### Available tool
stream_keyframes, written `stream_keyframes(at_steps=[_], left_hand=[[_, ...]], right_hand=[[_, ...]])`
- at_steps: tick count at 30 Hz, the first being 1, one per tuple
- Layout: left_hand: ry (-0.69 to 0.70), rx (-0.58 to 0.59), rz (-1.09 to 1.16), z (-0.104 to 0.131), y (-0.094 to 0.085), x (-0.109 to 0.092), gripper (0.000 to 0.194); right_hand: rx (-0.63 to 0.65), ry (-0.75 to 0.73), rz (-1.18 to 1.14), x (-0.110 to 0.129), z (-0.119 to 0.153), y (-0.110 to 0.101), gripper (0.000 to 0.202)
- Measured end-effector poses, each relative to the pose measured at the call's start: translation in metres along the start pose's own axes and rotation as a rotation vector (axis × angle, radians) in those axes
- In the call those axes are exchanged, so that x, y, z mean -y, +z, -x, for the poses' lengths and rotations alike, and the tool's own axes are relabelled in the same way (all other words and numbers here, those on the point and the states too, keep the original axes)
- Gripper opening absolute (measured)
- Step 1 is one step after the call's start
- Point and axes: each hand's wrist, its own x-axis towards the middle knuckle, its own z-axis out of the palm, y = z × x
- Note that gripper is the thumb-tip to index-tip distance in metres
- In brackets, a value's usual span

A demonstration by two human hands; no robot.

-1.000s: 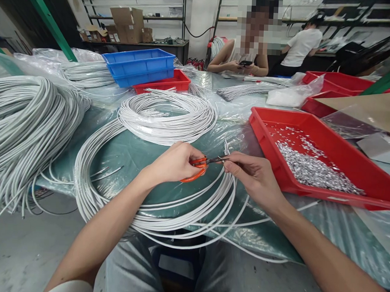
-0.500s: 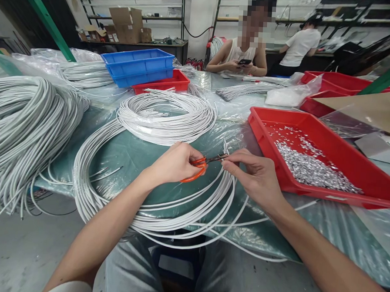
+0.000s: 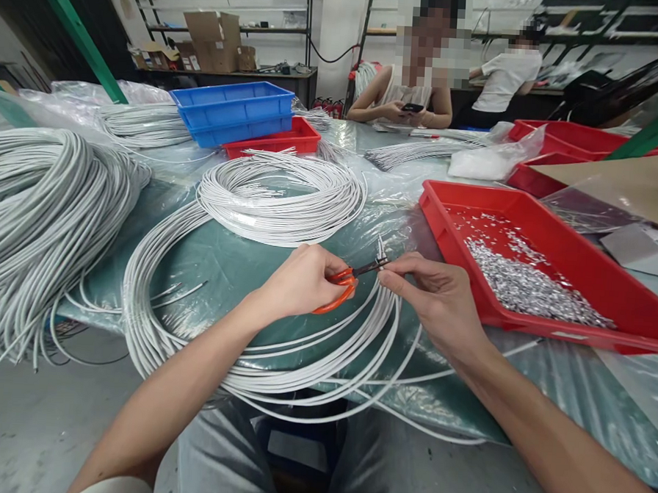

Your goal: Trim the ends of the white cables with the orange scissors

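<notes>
My left hand (image 3: 305, 280) is closed around small orange-handled scissors (image 3: 342, 285), whose dark blades point right. Thumb and forefinger of my right hand (image 3: 434, 289) pinch together at the blade tips. What they hold there is too small to make out. Just behind the fingertips, the gathered ends of white cables (image 3: 381, 249) stick up. These belong to a loose coil (image 3: 155, 296) that sweeps round beneath both hands. A red tray (image 3: 445, 230) with a heap of small silvery metal pieces (image 3: 526, 282) lies to the right of my right hand.
Another cable coil (image 3: 280, 225) lies behind my hands; a larger pile (image 3: 49, 217) hangs over the table's left edge. Blue trays (image 3: 237, 113) sit on a red one at the back. Across the table a person (image 3: 408, 96) holds a phone. Green posts (image 3: 80, 35) flank the table.
Both hands have shifted slightly right, with the scissors still in my left hand. The blade tips stay beside the right fingertips.
</notes>
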Motion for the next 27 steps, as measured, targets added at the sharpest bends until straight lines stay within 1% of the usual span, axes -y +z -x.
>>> stream_keyframes(at_steps=[5,10,12,15,18,21,24,27], left_hand=[[0.004,-0.012,-0.005,-0.0004,0.0021,-0.0005,0.023],[0.023,-0.08,-0.037,0.0,0.0007,-0.0023,0.026],[0.034,-0.099,-0.031,0.0002,-0.0006,-0.0031,0.027],[0.038,-0.147,0.061,-0.0001,-0.0017,-0.0045,0.025],[0.035,-0.209,0.229,-0.0012,-0.0016,-0.0066,0.021],[0.058,-0.231,0.353,-0.0022,-0.0003,-0.0088,0.02],[0.09,-0.231,0.37,-0.0025,0.0023,-0.0088,0.022],[0.103,-0.235,0.33,-0.0022,0.0051,-0.0063,0.022]], right_hand=[[-0.016,0.03,-0.043,-0.003,0.0002,0.0003,0.007],[0.053,0.083,-0.107,-0.0011,-0.0003,0.0006,0.013],[0.057,0.085,-0.143,-0.001,-0.0001,0.0004,0.014],[0.05,0.081,-0.17,-0.0024,0.0004,-0.0001,0.014],[0.073,0.081,-0.155,-0.0032,0.0007,0.0003,0.014],[0.106,0.065,-0.11,-0.0019,0.0009,0.0019,0.013],[0.149,0.047,-0.043,-0.0003,0.0014,0.0031,0.014],[0.163,0.012,0.006,-0.0011,0.0023,0.0034,0.013]])
